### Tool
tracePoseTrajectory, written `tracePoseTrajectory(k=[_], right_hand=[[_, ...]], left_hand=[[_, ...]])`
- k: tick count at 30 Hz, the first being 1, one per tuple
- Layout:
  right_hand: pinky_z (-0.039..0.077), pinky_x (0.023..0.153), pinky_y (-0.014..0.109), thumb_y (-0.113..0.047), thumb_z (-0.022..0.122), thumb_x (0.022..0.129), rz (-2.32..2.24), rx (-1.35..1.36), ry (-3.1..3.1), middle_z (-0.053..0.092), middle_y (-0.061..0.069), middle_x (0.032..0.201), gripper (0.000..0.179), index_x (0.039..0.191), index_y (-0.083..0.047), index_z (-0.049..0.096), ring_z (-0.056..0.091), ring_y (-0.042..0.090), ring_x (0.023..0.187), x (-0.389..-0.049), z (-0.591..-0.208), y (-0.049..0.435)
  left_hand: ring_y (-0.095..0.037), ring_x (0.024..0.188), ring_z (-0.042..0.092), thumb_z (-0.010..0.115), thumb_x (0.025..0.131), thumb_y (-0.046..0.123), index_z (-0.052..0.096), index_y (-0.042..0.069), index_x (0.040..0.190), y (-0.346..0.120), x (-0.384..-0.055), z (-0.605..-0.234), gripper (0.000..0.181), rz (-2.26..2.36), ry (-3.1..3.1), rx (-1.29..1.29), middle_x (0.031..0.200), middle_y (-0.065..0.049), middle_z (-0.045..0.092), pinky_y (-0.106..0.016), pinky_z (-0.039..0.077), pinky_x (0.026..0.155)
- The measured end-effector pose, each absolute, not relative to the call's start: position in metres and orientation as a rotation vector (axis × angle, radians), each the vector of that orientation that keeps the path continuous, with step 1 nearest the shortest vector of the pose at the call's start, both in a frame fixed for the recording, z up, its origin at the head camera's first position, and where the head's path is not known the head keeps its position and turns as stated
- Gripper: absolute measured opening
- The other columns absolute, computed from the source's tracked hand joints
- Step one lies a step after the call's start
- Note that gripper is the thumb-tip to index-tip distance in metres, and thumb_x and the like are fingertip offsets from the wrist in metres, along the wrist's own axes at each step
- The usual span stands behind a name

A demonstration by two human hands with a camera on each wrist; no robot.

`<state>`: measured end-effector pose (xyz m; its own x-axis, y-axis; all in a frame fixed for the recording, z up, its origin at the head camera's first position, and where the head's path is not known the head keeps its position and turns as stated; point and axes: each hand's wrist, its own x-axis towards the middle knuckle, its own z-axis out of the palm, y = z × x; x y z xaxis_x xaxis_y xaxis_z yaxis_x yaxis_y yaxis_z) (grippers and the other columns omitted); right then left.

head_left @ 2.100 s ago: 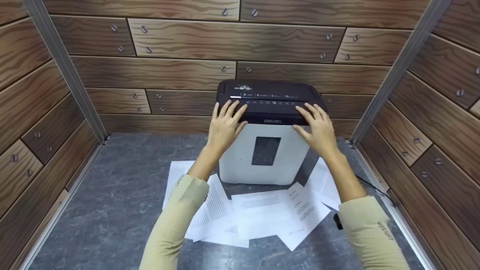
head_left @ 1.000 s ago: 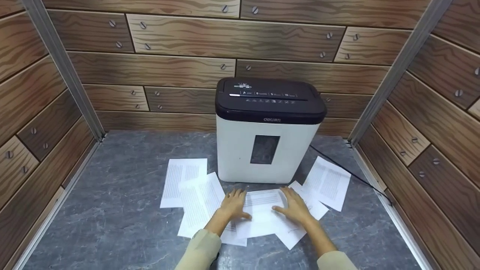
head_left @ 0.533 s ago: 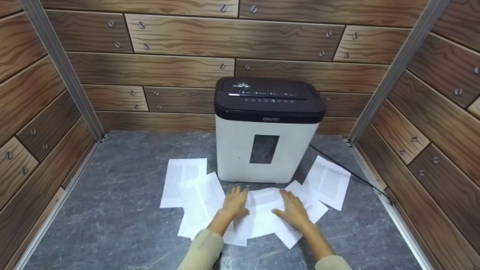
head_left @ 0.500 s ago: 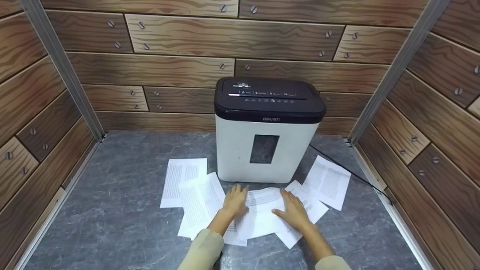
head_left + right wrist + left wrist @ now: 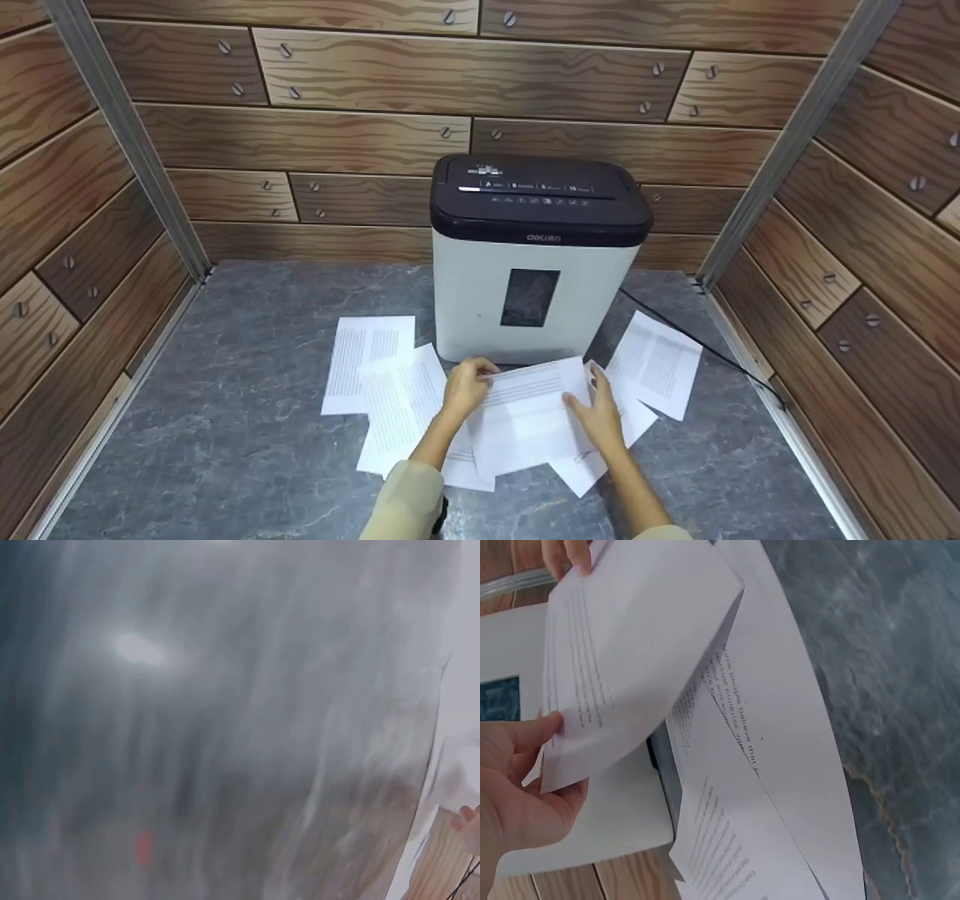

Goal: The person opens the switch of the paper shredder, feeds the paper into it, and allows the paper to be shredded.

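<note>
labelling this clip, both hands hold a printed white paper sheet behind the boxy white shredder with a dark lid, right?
Not behind: in the head view, the left hand and right hand hold the printed white sheet in front of the boxy white shredder with the dark lid.

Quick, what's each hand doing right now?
Left hand: closed, pinching the top sheet of paper near its left corner.
Right hand: closed, holding the same sheet's right edge.

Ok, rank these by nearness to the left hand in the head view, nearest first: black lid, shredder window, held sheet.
1. Held sheet: pinched by the left hand.
2. Shredder window: ahead, to the right.
3. Black lid: above the window, on top.
</note>
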<state>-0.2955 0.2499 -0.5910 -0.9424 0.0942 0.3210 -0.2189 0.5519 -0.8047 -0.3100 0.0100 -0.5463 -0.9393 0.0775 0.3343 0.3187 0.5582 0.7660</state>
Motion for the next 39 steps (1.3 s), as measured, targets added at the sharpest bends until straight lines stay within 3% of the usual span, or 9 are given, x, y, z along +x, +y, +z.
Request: tracePoseTrajectory(k=[6, 11, 13, 16, 19, 21, 24, 31, 39], right_hand=[[0.041, 0.092, 0.039, -0.014, 0.061, 0.089, 2.011, -0.306, -2.037, 0.045, 0.028, 0.127, 0.057, 0.134, 0.007, 0.034, 0.048, 0.032, 0.109, -0.288, -0.577, 0.258], [0.026, 0.105, 0.038, -0.015, 0.046, 0.096, 2.637, -0.425, -1.593, 0.022, 0.024, 0.142, 0.064, 0.144, 0.005, 0.008, 0.029, 0.031, 0.126, -0.278, -0.572, 0.259], [0.027, 0.104, 0.037, -0.012, 0.042, 0.097, 2.738, -0.412, -1.576, 0.029, 0.022, 0.137, 0.063, 0.144, 0.004, 0.004, 0.031, 0.031, 0.124, -0.274, -0.572, 0.255], [0.042, 0.089, 0.033, -0.009, 0.046, 0.096, 2.706, -0.410, -1.650, 0.050, 0.013, 0.114, 0.049, 0.137, 0.005, 0.026, 0.050, 0.023, 0.104, -0.269, -0.570, 0.245], [0.047, 0.072, 0.028, -0.007, 0.053, 0.093, 2.600, -0.401, -1.694, 0.056, 0.003, 0.089, 0.022, 0.114, 0.000, 0.049, 0.055, 0.015, 0.081, -0.264, -0.564, 0.238], [0.048, 0.067, 0.026, -0.007, 0.054, 0.092, 2.512, -0.379, -1.727, 0.056, 0.002, 0.082, 0.006, 0.097, -0.003, 0.054, 0.055, 0.013, 0.076, -0.263, -0.558, 0.236], [0.049, 0.067, 0.026, -0.006, 0.055, 0.092, 2.366, -0.333, -1.829, 0.054, 0.001, 0.078, 0.005, 0.088, -0.003, 0.053, 0.053, 0.012, 0.076, -0.264, -0.548, 0.233], [0.049, 0.067, 0.025, -0.005, 0.056, 0.090, 2.122, -0.262, -2.011, 0.056, 0.002, 0.080, 0.013, 0.097, 0.006, 0.054, 0.053, 0.010, 0.076, -0.267, -0.523, 0.228], [0.051, 0.070, 0.024, -0.002, 0.057, 0.090, 2.002, -0.178, -1.980, 0.062, 0.008, 0.088, 0.025, 0.109, 0.012, 0.053, 0.059, 0.009, 0.077, -0.268, -0.508, 0.222]], left_hand=[[-0.022, 0.079, 0.059, 0.063, 0.076, -0.009, 0.069, 0.001, 0.085, 0.003, -0.305, -0.542, 0.015, -1.705, -2.413, -0.230, 0.082, -0.007, 0.065, -0.034, 0.047, 0.071], [-0.021, 0.084, 0.057, 0.061, 0.079, -0.007, 0.067, -0.005, 0.094, 0.001, -0.297, -0.541, 0.016, -2.042, -2.216, -0.079, 0.089, -0.009, 0.063, -0.030, 0.046, 0.074], [-0.021, 0.085, 0.057, 0.061, 0.079, -0.007, 0.065, -0.007, 0.096, 0.001, -0.294, -0.542, 0.018, -2.114, -2.156, -0.036, 0.089, -0.009, 0.062, -0.028, 0.046, 0.073], [-0.021, 0.084, 0.057, 0.062, 0.079, -0.007, 0.065, -0.008, 0.097, 0.002, -0.290, -0.545, 0.018, -2.149, -2.118, -0.003, 0.088, -0.007, 0.062, -0.027, 0.046, 0.072], [-0.020, 0.082, 0.058, 0.063, 0.078, -0.007, 0.064, -0.008, 0.097, 0.003, -0.287, -0.549, 0.019, -2.115, -2.126, -0.007, 0.086, -0.006, 0.061, -0.027, 0.047, 0.072], [-0.021, 0.080, 0.058, 0.064, 0.077, -0.006, 0.063, -0.009, 0.097, 0.002, -0.286, -0.552, 0.021, -2.029, -2.161, -0.045, 0.084, -0.007, 0.061, -0.028, 0.048, 0.073], [-0.025, 0.083, 0.060, 0.066, 0.078, -0.002, 0.063, -0.008, 0.100, 0.002, -0.284, -0.552, 0.024, -1.894, -2.199, -0.123, 0.089, -0.010, 0.062, -0.031, 0.050, 0.075], [-0.026, 0.086, 0.063, 0.064, 0.086, 0.012, 0.065, -0.005, 0.103, 0.010, -0.283, -0.534, 0.024, -1.827, -2.085, -0.194, 0.096, -0.014, 0.066, -0.032, 0.051, 0.077], [-0.027, 0.076, 0.063, 0.064, 0.084, 0.000, 0.066, -0.008, 0.091, 0.011, -0.272, -0.499, 0.011, -1.877, -1.899, -0.055, 0.084, -0.016, 0.066, -0.027, 0.051, 0.067]])
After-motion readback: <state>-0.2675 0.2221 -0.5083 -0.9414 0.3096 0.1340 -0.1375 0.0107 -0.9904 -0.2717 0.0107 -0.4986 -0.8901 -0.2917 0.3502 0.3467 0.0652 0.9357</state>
